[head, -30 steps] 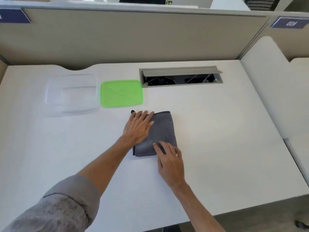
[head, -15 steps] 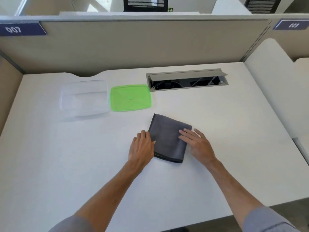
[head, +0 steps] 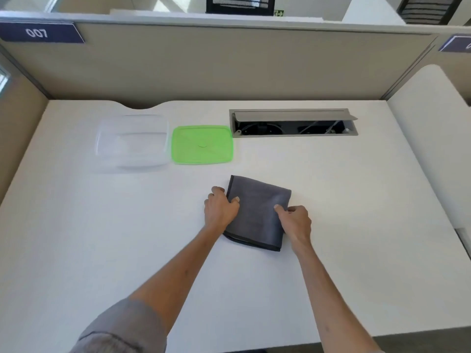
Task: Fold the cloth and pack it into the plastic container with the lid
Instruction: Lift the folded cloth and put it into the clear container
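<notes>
A grey cloth [head: 257, 212], folded into a small rectangle, lies flat in the middle of the white desk [head: 356, 200]. My left hand [head: 220, 208] grips its left edge, thumb on top and fingers curled at the side. My right hand [head: 295, 221] pinches its right edge the same way. Behind and to the left stands the clear plastic container [head: 132, 142], open and with nothing in it. Its green lid [head: 202, 144] lies flat on the desk just to the right of it.
An open cable hatch [head: 293, 122] is sunk into the desk at the back right. Beige partition walls [head: 229, 64] close off the back and left. A white rounded panel [head: 433, 149] borders the right side.
Both hands went from lying flat on the cloth to gripping its left and right edges. The cloth turned and shifted slightly right on the desk. The view also shifted.
</notes>
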